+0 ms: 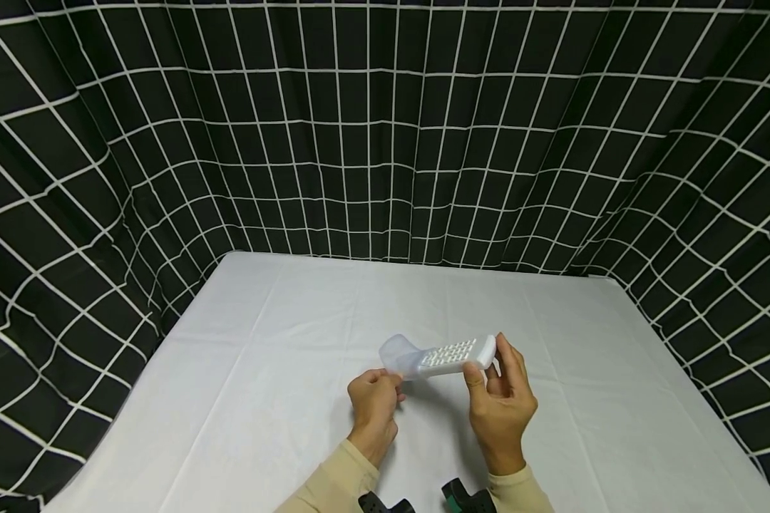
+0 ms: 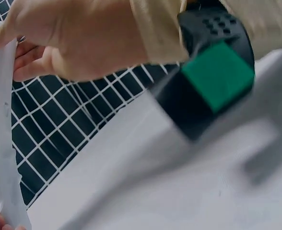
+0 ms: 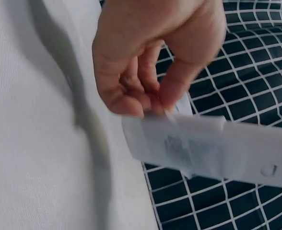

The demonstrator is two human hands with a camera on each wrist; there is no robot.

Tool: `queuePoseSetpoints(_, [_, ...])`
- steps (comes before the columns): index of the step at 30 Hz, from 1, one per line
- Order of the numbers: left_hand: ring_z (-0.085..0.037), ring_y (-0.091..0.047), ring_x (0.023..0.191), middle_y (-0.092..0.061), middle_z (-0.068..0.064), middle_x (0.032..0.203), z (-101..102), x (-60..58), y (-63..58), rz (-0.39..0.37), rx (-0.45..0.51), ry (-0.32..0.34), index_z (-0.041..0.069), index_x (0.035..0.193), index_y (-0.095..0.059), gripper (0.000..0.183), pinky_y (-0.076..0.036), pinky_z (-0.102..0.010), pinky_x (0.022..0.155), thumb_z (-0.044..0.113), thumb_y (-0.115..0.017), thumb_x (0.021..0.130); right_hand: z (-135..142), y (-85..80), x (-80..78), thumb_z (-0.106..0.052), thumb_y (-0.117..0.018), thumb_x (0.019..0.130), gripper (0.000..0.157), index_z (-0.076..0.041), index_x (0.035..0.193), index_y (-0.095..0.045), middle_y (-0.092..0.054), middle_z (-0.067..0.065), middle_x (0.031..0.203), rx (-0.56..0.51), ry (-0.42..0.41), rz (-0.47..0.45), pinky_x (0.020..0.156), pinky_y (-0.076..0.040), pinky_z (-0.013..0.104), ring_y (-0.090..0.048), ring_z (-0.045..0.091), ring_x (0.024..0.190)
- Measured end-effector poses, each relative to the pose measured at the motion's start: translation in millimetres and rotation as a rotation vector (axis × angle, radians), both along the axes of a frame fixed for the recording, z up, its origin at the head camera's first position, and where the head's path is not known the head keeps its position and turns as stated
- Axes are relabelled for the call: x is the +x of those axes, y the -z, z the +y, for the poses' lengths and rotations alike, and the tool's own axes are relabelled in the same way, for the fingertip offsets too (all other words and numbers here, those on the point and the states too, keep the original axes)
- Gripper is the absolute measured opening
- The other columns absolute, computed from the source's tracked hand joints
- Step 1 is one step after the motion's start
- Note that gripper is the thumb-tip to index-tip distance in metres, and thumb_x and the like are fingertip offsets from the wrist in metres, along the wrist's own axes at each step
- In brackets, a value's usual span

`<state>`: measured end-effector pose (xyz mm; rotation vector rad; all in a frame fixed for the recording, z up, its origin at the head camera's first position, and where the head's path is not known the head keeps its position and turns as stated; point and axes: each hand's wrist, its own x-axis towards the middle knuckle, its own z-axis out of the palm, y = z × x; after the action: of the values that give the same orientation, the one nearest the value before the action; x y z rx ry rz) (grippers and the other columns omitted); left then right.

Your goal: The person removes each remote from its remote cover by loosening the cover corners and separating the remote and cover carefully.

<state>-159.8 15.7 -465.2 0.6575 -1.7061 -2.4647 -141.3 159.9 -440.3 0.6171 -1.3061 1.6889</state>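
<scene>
A white remote control [image 1: 452,354] with rows of small pale buttons is held up over the table, tilted with its right end higher. A translucent plastic sleeve [image 1: 398,350] covers its left end and extends loosely beyond it. My left hand [image 1: 373,406] pinches the lower edge of the sleeve between thumb and fingers. At the other end, my right hand [image 1: 503,413] grips the remote with the thumb on the near side and fingers on the far side. The remote's underside [image 3: 246,153] shows blurred dark print in the right wrist view.
A white cloth covers the table [image 1: 282,399], with shadows of both hands on it. Black curtains [image 1: 385,142] with a white grid stand round its back and sides. Dark wrist devices [image 1: 468,496] are strapped near the beige sleeves.
</scene>
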Motion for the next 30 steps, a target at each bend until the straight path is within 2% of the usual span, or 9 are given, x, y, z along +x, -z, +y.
queuePoseSetpoints(4, [-0.024, -0.056, 0.066, -0.055, -0.016, 0.083, -4.5, -3.4, 1.5, -0.006, -0.006, -0.013, -0.008, 0.075, -0.062, 0.006, -0.05, -0.027, 0.054, -0.013, -0.061, 0.074, 3.2, 1.2, 1.0, 0.031, -0.06, 0.072, 0.06, 0.027, 0.128, -0.038, -0.045, 0.034, 0.122, 0.037, -0.039, -0.017, 0.097, -0.04, 0.039, -0.047, 0.037, 0.114])
queuePoseSetpoints(12, [-0.02, -0.054, 0.059, -0.056, -0.014, 0.077, -8.4, -9.1, 2.1, -0.004, -0.022, -0.03, -0.008, 0.075, -0.061, 0.008, -0.049, -0.026, 0.05, -0.015, -0.06, 0.073, 7.2, 1.0, 3.1, 0.031, -0.058, 0.075, 0.057, 0.026, 0.128, -0.038, -0.043, 0.037, 0.122, 0.028, -0.023, -0.023, 0.097, -0.04, 0.039, -0.047, 0.038, 0.115])
queuePoseSetpoints(16, [-0.019, -0.053, 0.058, -0.055, -0.014, 0.078, -10.0, -10.0, 0.6, -0.013, -0.027, -0.016, -0.008, 0.074, -0.061, 0.007, -0.049, -0.025, 0.05, -0.015, -0.06, 0.073, 9.1, 0.4, 4.3, 0.032, -0.056, 0.075, 0.057, 0.025, 0.129, -0.039, -0.04, 0.04, 0.122, 0.016, -0.009, -0.039, 0.098, -0.039, 0.038, -0.046, 0.038, 0.116])
queuePoseSetpoints(23, [-0.018, -0.053, 0.052, -0.053, -0.013, 0.073, -13.3, -12.0, 0.0, -0.015, -0.021, -0.012, -0.009, 0.073, -0.061, 0.007, -0.05, -0.026, 0.049, -0.015, -0.059, 0.073, 11.3, 1.8, 3.6, 0.032, -0.056, 0.075, 0.057, 0.026, 0.129, -0.039, -0.044, 0.035, 0.124, 0.013, 0.003, -0.035, 0.097, -0.041, 0.037, -0.047, 0.038, 0.116])
queuePoseSetpoints(27, [-0.016, -0.053, 0.049, -0.053, -0.012, 0.072, -14.6, -12.4, 1.9, -0.019, -0.008, -0.009, -0.009, 0.074, -0.061, 0.007, -0.051, -0.026, 0.049, -0.015, -0.058, 0.073, 12.3, 1.2, 4.2, 0.03, -0.057, 0.077, 0.055, 0.027, 0.128, -0.038, -0.044, 0.035, 0.124, 0.007, 0.01, -0.035, 0.097, -0.041, 0.037, -0.048, 0.037, 0.117])
queuePoseSetpoints(30, [-0.017, -0.054, 0.052, -0.054, -0.013, 0.076, -16.0, -9.4, 4.7, -0.023, -0.006, 0.02, -0.008, 0.076, -0.06, 0.007, -0.052, -0.027, 0.052, -0.014, -0.058, 0.074, 13.4, 1.2, 5.3, 0.029, -0.057, 0.078, 0.054, 0.028, 0.127, -0.037, -0.043, 0.037, 0.123, 0.026, -0.007, -0.032, 0.097, -0.041, 0.037, -0.048, 0.037, 0.118])
